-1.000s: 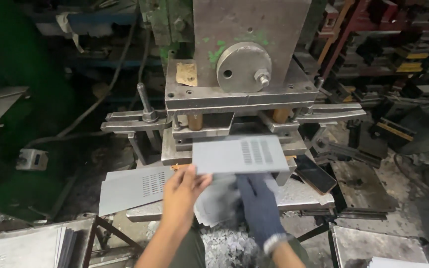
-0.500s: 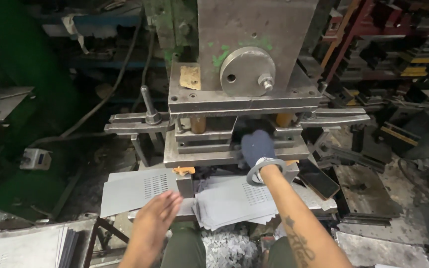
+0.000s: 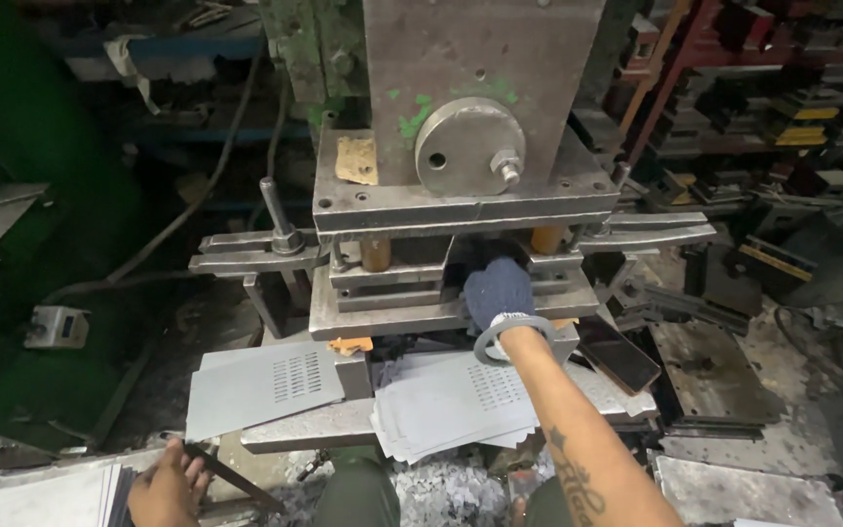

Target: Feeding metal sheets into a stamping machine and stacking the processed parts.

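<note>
Your gloved right hand [image 3: 498,291] reaches into the press die [image 3: 441,293], grip hidden. Left hand [image 3: 163,488] rests, loosely curled, on the blank stack [image 3: 41,498] at the lower left corner. Loading step; withdraw fingers first.

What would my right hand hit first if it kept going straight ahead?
The right hand, in a dark glove, points into the gap of the metal press. It would likely meet the press's inner parts first; the gap is too dark to say which.
</note>
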